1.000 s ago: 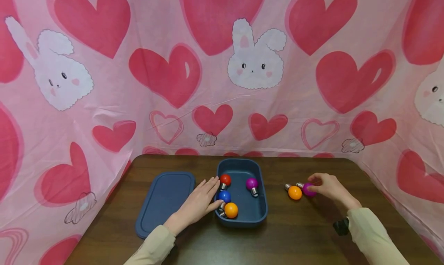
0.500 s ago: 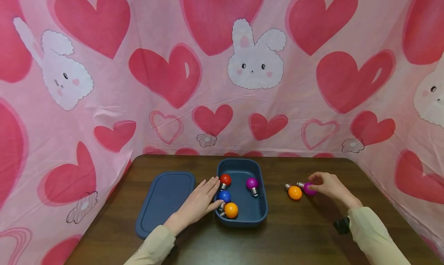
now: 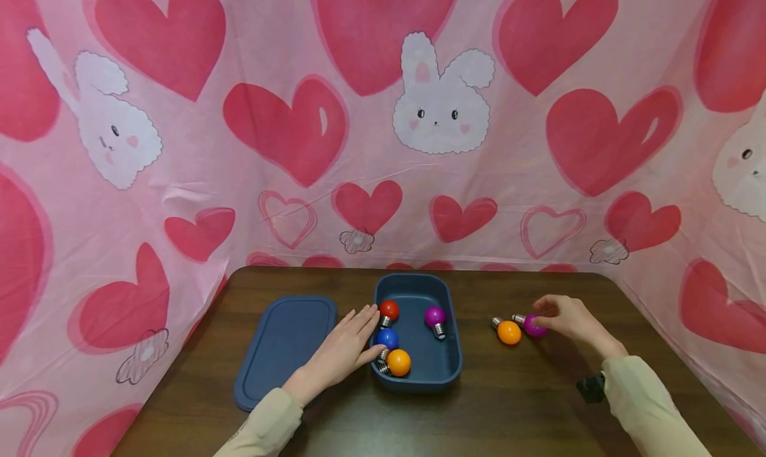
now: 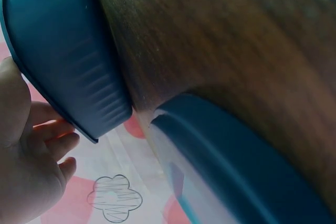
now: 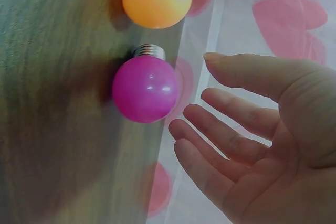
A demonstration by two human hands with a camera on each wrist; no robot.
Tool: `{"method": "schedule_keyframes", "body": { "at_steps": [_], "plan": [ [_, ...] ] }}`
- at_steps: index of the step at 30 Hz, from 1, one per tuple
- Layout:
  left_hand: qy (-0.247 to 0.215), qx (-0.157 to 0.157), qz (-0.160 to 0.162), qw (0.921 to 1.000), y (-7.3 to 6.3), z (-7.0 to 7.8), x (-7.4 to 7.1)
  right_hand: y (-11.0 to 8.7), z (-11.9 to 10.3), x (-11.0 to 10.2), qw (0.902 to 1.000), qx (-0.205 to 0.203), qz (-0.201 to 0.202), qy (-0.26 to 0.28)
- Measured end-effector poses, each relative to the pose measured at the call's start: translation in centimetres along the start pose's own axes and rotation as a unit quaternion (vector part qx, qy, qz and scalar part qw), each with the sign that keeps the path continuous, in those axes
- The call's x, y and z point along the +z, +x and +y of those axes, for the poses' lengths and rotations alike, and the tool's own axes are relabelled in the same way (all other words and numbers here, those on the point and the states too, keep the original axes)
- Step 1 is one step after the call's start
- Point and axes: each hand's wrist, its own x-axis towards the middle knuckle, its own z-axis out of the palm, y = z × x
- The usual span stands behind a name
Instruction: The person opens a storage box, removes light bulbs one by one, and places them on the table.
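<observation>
In the head view my left hand rests with extended fingers along the left rim of a dark blue box. Inside lie a red bulb, a blue bulb, an orange bulb and a purple bulb. A metal screw base beside the blue and orange bulbs is partly covered by the left thumb. On the table to the right, my right hand hovers by another purple bulb. The right wrist view shows its relaxed fingers spread apart from that bulb, holding nothing.
A second orange bulb lies just left of the loose purple one. The flat blue lid is left of the box on the brown wooden table. A pink heart-patterned cloth hangs behind and at both sides.
The loose purple bulb has shifted very slightly right, and my right hand has drifted a little the same way. The left hand and the box stay in place.
</observation>
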Motion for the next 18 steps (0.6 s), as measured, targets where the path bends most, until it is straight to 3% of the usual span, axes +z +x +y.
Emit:
{"method": "schedule_keyframes", "body": {
  "at_steps": [8, 18],
  "plan": [
    [-0.005, 0.000, 0.001, 1.0000, 0.0, -0.1, 0.1, 0.9, -1.5, -0.6, 0.9995, -0.027, 0.014, -0.011],
    [-0.007, 0.004, 0.004, 1.0000, 0.1, -0.2, 0.2, 2.5, -5.0, -0.1, 0.9972, -0.068, 0.009, -0.029]
  ]
}}
